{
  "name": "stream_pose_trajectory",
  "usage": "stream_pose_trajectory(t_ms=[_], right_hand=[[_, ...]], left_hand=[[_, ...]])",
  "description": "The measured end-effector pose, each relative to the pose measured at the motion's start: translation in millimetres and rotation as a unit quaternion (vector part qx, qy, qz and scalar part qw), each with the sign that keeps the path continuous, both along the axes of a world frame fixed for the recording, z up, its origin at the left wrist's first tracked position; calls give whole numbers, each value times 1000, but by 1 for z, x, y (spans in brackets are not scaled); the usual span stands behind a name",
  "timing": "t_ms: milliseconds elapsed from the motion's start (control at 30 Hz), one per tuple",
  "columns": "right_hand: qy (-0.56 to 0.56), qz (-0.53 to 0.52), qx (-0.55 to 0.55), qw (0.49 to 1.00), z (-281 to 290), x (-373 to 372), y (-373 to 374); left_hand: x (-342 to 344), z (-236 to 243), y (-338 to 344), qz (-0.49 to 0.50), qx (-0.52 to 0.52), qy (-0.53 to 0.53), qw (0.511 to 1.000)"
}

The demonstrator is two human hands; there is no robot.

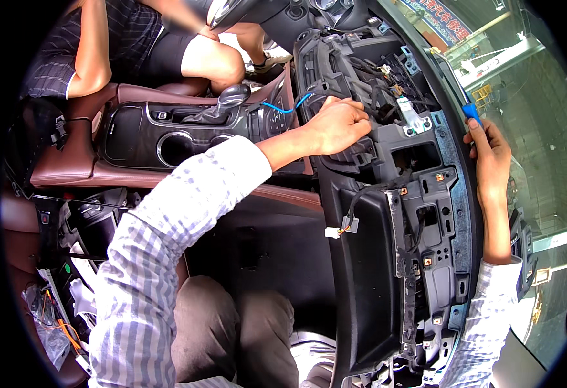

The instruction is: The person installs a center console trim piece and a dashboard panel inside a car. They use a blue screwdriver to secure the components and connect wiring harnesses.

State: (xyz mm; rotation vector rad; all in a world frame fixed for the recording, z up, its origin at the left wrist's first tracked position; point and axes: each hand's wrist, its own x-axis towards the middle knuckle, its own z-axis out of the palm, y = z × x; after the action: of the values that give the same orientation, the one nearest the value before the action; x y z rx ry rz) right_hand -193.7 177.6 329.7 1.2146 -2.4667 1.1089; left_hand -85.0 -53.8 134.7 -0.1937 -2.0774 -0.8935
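My left hand [343, 127] is over the middle of the stripped dashboard [361, 84], its fingers curled together; whatever they grip, if anything, is hidden. A thin blue cable [283, 110] loops from the centre console toward the dashboard just left of that hand. At the base of the windshield, my right hand [490, 152] pinches a small blue piece [471, 111] between thumb and fingers; its exact kind does not show. Below my left hand, a white connector [332, 232] on short coloured wires hangs over the black glovebox panel [367, 278].
The gear shifter [231, 97] and cup holder [175, 149] are on the console at left. Another person's bare knee [215, 68] and arm [93, 52] are at upper left. Loose trim and orange wires [67, 330] lie at lower left. The windshield [542, 129] curves along the right.
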Motion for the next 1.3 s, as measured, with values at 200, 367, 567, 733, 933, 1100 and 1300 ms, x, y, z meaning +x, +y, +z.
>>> stream_pose_trajectory(t_ms=[200, 367, 567, 733, 933, 1100, 1300], right_hand=[[1, -29, 0, 1000, 7, 11, 3], [18, -10, 3, 1000, 2, 8, -8], [9, -36, 5, 999, 6, 11, -5], [-11, -32, 9, 999, 6, 5, -2], [-9, -62, 0, 998, 4, 2, -1], [-4, -48, -5, 999, 6, -2, 1], [12, -80, -17, 997, 13, -11, 11]], left_hand=[[-4, 7, 1, -44, -4, -37, 998], [11, 7, -16, -73, 8, -80, 994], [53, 12, 10, -30, 141, -18, 989], [115, -47, 22, 101, 206, 14, 973], [129, -95, 21, 116, 176, -89, 973], [126, -104, 25, 116, 228, -81, 963], [117, -136, 26, 119, 226, 36, 966]])
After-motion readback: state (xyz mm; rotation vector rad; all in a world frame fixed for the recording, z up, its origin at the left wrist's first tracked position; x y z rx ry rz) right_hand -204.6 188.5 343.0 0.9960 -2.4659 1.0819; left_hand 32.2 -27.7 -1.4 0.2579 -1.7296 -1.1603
